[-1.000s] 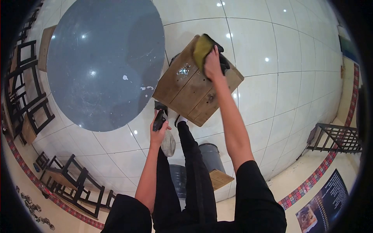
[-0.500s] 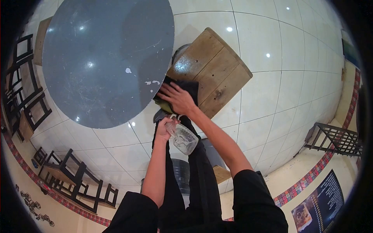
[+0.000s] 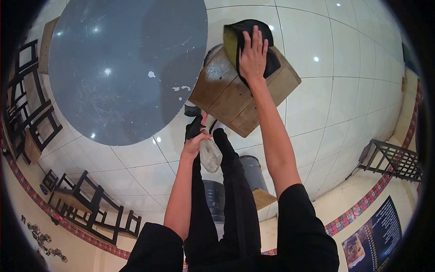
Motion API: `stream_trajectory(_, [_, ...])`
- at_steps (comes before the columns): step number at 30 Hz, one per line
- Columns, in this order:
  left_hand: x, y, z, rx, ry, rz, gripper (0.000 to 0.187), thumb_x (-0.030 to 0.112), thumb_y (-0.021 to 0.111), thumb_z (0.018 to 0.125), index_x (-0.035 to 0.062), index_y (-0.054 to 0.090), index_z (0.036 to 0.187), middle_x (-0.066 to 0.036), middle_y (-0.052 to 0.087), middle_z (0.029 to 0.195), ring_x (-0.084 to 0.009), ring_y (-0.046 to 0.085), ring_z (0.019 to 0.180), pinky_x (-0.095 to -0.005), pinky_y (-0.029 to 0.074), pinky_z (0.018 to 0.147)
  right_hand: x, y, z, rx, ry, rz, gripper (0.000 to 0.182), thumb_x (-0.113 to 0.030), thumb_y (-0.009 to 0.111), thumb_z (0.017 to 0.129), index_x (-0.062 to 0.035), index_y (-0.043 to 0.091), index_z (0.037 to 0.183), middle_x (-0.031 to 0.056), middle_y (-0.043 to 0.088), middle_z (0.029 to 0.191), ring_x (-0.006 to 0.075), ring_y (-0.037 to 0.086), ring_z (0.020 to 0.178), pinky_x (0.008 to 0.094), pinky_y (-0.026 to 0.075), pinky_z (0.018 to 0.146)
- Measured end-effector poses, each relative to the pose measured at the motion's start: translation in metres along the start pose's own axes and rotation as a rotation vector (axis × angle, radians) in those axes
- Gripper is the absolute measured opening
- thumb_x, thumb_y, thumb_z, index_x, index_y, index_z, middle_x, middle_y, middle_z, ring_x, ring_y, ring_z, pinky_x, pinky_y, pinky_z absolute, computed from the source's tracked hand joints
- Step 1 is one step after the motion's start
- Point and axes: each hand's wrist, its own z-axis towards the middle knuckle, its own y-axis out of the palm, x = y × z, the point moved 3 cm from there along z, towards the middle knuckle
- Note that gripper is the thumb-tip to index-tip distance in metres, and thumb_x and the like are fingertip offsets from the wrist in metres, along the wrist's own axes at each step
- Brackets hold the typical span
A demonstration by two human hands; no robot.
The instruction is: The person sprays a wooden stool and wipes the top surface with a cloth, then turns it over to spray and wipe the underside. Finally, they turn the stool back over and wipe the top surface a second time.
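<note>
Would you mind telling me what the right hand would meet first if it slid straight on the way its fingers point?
The right hand lies flat on the cloth on the stool, fingers pointing at the far edge. Straight on, it would probably cross the cloth's edge, then pass over bare floor tiles; depth is unclear.

The right hand pressed flat on a dark cloth atop a wooden stool, while the left hand, nearer the body, gripped a spray bottle.
</note>
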Motion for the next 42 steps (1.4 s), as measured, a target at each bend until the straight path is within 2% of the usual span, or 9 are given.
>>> stream_trajectory(5, [-0.002, 0.005, 0.004, -0.117, 0.093, -0.002, 0.010, 0.003, 0.058, 0.076, 0.0007, 0.062, 0.085, -0.006, 0.059, 0.074, -0.0186, 0.060, 0.076, -0.0397, 0.048, 0.093, -0.057, -0.003, -0.028, -0.188, -0.025, -0.085, 0.082, -0.050, 0.057, 0.086, 0.0026, 0.036, 0.146, 0.0308, 0.018, 0.156, 0.0419, 0.014, 0.147, 0.0597, 0.004, 0.118])
stream_trajectory(10, [-0.007, 0.008, 0.004, -0.140, 0.110, -0.072, 0.024, 0.004, 0.057, 0.078, -0.0004, 0.061, 0.102, -0.006, 0.060, 0.077, -0.0175, 0.060, 0.077, -0.0400, 0.047, 0.095, -0.096, -0.018, -0.096, -0.397, -0.290, 0.203, 0.083, -0.061, 0.045, 0.090, -0.0030, 0.036, 0.148, 0.0238, 0.020, 0.158, 0.0365, 0.014, 0.149, 0.0547, 0.006, 0.119])
stream_trajectory(13, [-0.008, 0.005, 0.004, -0.150, 0.109, -0.029, 0.034, 0.004, 0.056, 0.078, -0.0002, 0.059, 0.111, -0.006, 0.060, 0.078, -0.0169, 0.060, 0.078, -0.0402, 0.046, 0.096, -0.097, -0.025, -0.110, -0.513, -0.526, 0.298, 0.066, -0.054, 0.041, 0.096, -0.0139, 0.039, 0.149, 0.0087, 0.024, 0.160, 0.0262, 0.020, 0.149, 0.0482, 0.013, 0.121])
stream_trajectory(18, [-0.005, 0.004, 0.004, -0.144, 0.134, 0.017, 0.044, 0.004, 0.058, 0.078, 0.0020, 0.057, 0.121, -0.005, 0.059, 0.078, -0.0169, 0.060, 0.078, -0.0413, 0.046, 0.095, -0.068, -0.016, -0.088, -0.558, -0.759, 0.322, 0.053, -0.039, 0.051, 0.096, -0.0227, 0.043, 0.146, 0.0042, 0.029, 0.159, 0.0235, 0.026, 0.146, 0.0448, 0.023, 0.119])
stream_trajectory(22, [-0.003, 0.006, 0.005, -0.102, 0.133, 0.076, 0.043, 0.002, 0.061, 0.076, 0.0020, 0.058, 0.119, -0.005, 0.059, 0.078, -0.0175, 0.060, 0.078, -0.0418, 0.047, 0.094, -0.029, -0.020, -0.037, -0.326, -0.509, 0.261, 0.048, -0.037, 0.058, 0.093, -0.0301, 0.050, 0.140, 0.0054, 0.035, 0.156, 0.0268, 0.039, 0.139, 0.0444, 0.032, 0.115])
stream_trajectory(27, [0.003, 0.004, 0.007, -0.063, 0.160, 0.215, 0.036, 0.001, 0.062, 0.075, 0.0020, 0.062, 0.111, -0.005, 0.061, 0.077, -0.0178, 0.061, 0.076, -0.0416, 0.048, 0.091, 0.017, -0.019, 0.016, 0.016, -0.138, 0.084, 0.051, -0.038, 0.058, 0.092, -0.0288, 0.050, 0.141, 0.0104, 0.036, 0.154, 0.0301, 0.040, 0.138, 0.0469, 0.029, 0.114])
stream_trajectory(31, [0.005, 0.009, 0.007, -0.064, 0.157, 0.169, 0.034, 0.002, 0.063, 0.075, 0.0014, 0.061, 0.109, -0.004, 0.061, 0.077, -0.0170, 0.061, 0.076, -0.0409, 0.048, 0.091, -0.003, -0.006, 0.006, 0.104, -0.056, 0.011, 0.040, -0.024, 0.057, 0.092, -0.0178, 0.059, 0.132, 0.0127, 0.050, 0.143, 0.0315, 0.046, 0.132, 0.0481, 0.033, 0.112])
stream_trajectory(35, [0.003, 0.014, 0.007, -0.077, 0.139, 0.164, 0.032, 0.002, 0.064, 0.075, -0.0001, 0.061, 0.107, -0.005, 0.062, 0.074, -0.0163, 0.062, 0.075, -0.0389, 0.049, 0.090, -0.039, -0.001, -0.053, -0.106, -0.236, 0.314, 0.035, -0.011, 0.058, 0.085, -0.0062, 0.065, 0.118, 0.0105, 0.062, 0.129, 0.0314, 0.054, 0.124, 0.0471, 0.040, 0.108])
stream_trajectory(42, [0.005, 0.006, 0.010, -0.052, 0.170, 0.321, 0.027, 0.002, 0.066, 0.073, 0.0009, 0.060, 0.099, -0.006, 0.064, 0.073, -0.0157, 0.063, 0.075, -0.0359, 0.050, 0.087, -0.055, -0.023, -0.096, -0.408, -0.782, 0.504, 0.039, -0.020, 0.066, 0.082, -0.0111, 0.065, 0.120, 0.0054, 0.055, 0.140, 0.0275, 0.053, 0.127, 0.0438, 0.043, 0.107])
